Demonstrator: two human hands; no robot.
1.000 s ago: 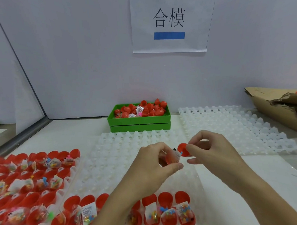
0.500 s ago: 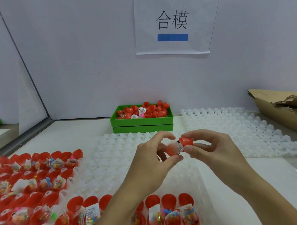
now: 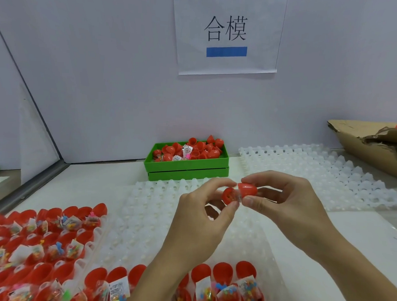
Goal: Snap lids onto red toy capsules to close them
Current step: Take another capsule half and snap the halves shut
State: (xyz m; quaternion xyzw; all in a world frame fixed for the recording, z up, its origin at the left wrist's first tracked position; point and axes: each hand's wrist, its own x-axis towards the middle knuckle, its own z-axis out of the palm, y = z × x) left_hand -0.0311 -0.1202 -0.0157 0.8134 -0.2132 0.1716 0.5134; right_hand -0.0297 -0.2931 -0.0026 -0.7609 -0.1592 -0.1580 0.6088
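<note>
1. The left hand (image 3: 204, 209) pinches an open red capsule (image 3: 228, 195) between thumb and first finger, up in the air over the white tray (image 3: 145, 207).
2. The capsule's open mouth faces the camera, and a small toy bag sits inside it.
3. The right hand (image 3: 281, 199) pinches a red lid (image 3: 247, 189) between thumb and first finger.
4. The lid is just beside the capsule, on its right. Its edge looks like it touches the capsule's rim, but the lid is not pushed on.
5. The other fingers of both hands are curled loosely behind.
6. At the bottom of the white tray stands a row of open capsules (image 3: 223, 285) with toy bags in them. They have no lids.
7. On the left is another tray (image 3: 91, 232) full of open red capsules with toy bags.
8. A green box (image 3: 187, 167) at the back, near the wall, holds a pile of red lids and a few small bags.
9. A second white tray (image 3: 328, 176) lies to the right of the green box.
10. A brown cardboard box (image 3: 375, 146) sits at the far right.
11. A paper sign (image 3: 227, 33) with a blue bar hangs on the wall.
</note>
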